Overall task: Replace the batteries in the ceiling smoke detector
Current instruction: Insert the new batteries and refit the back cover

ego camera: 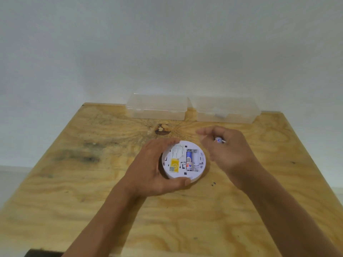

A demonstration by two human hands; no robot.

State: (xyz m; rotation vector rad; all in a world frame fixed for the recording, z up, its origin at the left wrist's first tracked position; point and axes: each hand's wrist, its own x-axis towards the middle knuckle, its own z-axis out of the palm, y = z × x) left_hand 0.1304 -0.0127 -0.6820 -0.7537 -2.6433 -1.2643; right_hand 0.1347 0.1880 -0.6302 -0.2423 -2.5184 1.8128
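Smoke detector [183, 160] in left hand [148, 169]

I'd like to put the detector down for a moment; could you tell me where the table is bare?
The table is bare left of the left hand and near you. It is crowded between the smoke detector, the right hand holding a battery, and the two boxes at the back.

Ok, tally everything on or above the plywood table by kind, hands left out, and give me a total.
Clear plastic lidded boxes: 2, left and right
Round white plastic smoke detector: 1
Batteries: 2, a blue and white one in the detector's bay, a small white one in the right hand
Total: 5
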